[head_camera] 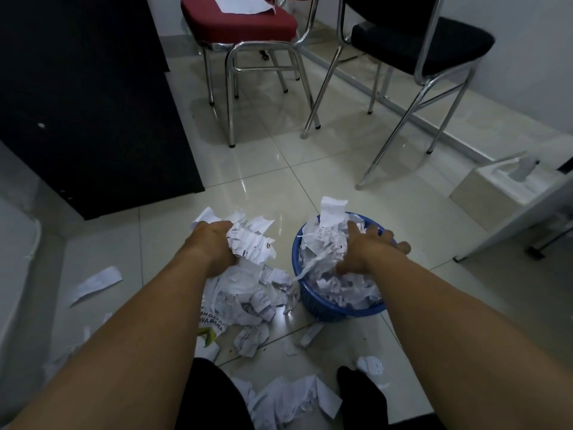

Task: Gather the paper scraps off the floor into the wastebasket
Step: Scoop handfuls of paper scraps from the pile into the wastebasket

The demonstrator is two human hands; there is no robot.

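the blue wastebasket (341,311) stands on the tiled floor (310,169), heaped above its rim with torn paper (335,274). the right hand (369,246) lies on top of that heap. its fingers (386,235) are spread wide and straight, pressing on the paper and gripping nothing.

just left of the wastebasket, the left hand (214,243) is held above the floor, closed round a bunch of scraps (251,243); its fingers are mostly hidden behind the paper they hold. below that hand, a loose pile of scraps (248,293) lies on the floor, reaching the wastebasket's left wall. further left of the wastebasket, a single long strip (96,282) lies apart from the pile. in front of the wastebasket, nearer the person, more torn paper lies in a second heap (294,395), with small bits scattered around it.

behind the wastebasket stand a red chair (238,23) with a white sheet (245,3) on its seat and a black chair (421,41), both on chrome legs. behind it to the left is a dark cabinet (77,103). to its right, well apart, is a pale tissue box (508,184).
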